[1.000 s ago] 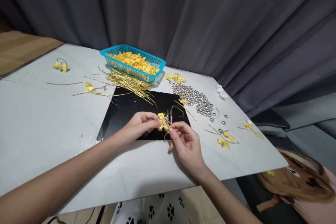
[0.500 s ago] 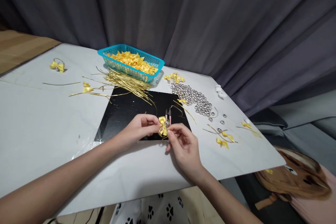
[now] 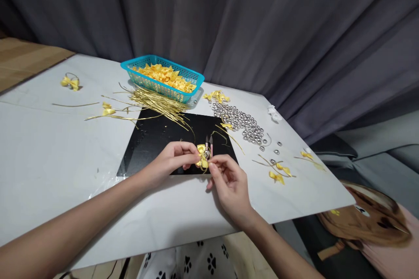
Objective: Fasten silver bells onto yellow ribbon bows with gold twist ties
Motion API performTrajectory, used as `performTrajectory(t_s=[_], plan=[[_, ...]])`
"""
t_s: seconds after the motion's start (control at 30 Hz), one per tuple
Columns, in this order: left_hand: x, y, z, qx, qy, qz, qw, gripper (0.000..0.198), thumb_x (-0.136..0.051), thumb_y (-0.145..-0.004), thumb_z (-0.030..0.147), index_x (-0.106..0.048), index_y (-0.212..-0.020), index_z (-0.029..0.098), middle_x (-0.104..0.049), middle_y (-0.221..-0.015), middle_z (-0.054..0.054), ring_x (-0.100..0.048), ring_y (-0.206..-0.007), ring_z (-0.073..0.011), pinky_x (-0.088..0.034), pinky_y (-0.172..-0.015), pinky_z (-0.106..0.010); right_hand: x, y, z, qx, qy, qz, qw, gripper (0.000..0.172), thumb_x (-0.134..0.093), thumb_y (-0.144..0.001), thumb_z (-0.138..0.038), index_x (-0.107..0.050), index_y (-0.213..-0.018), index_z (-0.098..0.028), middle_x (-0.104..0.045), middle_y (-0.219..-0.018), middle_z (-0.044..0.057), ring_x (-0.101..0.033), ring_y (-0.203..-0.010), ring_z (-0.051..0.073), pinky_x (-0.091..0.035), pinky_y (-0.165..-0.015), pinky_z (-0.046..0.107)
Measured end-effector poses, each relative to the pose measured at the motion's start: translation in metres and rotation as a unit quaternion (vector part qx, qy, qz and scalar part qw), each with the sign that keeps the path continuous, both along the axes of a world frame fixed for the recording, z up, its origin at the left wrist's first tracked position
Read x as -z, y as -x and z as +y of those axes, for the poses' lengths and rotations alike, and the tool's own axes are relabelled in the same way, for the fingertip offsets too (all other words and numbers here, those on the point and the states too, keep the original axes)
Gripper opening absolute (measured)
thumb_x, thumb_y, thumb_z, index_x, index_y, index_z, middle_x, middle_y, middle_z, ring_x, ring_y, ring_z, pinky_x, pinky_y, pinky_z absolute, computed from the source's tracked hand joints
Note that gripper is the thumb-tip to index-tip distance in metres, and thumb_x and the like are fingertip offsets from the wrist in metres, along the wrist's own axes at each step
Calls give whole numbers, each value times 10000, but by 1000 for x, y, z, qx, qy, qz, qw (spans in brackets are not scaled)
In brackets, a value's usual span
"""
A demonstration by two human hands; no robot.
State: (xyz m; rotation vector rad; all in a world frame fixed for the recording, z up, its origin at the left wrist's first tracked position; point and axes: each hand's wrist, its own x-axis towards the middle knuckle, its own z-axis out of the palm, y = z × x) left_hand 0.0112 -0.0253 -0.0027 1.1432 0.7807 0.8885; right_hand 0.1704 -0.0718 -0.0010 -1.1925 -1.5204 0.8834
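Note:
A yellow ribbon bow [image 3: 202, 150] with a silvery bead and a loop of gold wire is held up between my two hands over the front edge of a black board [image 3: 157, 139]. My left hand [image 3: 178, 157] pinches the bow's left side between thumb and fingers. From the right, the thumb and forefinger of my right hand [image 3: 229, 181] are closed at its lower right edge, seemingly on the gold wire; the fingertips hide the exact spot. Just behind the bow lies a pair of pointed-tip snips [image 3: 211, 141] with pinkish handles, partly covered.
A blue basket [image 3: 131, 63] of yellow bows stands at the back, with a bundle of gold wires [image 3: 160, 103] before it. Silver beads [image 3: 238, 120] spread on the right. Loose bows and wires [image 3: 283, 168] lie right; a finished-looking bow loop [image 3: 70, 82] sits far left on the white table [image 3: 49, 148].
The bow has turned slightly, so its bead and wire loop show more. Both hands keep nearly the same place and grip.

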Motion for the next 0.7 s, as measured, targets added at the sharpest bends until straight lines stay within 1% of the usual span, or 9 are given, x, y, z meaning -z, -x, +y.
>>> performTrajectory(t_s=[0.27, 0.5, 0.7], plan=[[1, 1, -2, 2, -10, -25, 1000, 144, -645, -705, 276, -635, -636, 150, -548, -597, 22, -410, -538, -79, -322, -530, -213, 0, 2, -1, 12, -14, -7, 1000, 93, -503, -843, -250, -541, -805, -175, -507, -652, -21, -503, -417, 53, -476, -385, 159], [-1, -1, -1, -5, -4, -15, 1000, 105, -674, -677, 247, -644, -642, 153, -579, -608, 13, -436, -551, -86, -323, -509, -206, 5, 2, -2, 2, -3, -2, 1000, 84, -488, -851, -239, -536, -816, -180, -493, -650, -26, -490, -445, 57, -477, -396, 158], [2, 1, -1, 0, -1, -26, 1000, 101, -664, -669, 241, -636, -646, 147, -569, -610, 15, -429, -548, -83, -322, -520, -211, 6, 1, -2, -4, -19, -14, 1000, 93, -475, -861, -234, -536, -815, -181, -497, -656, -21, -490, -444, 58, -459, -391, 154]])
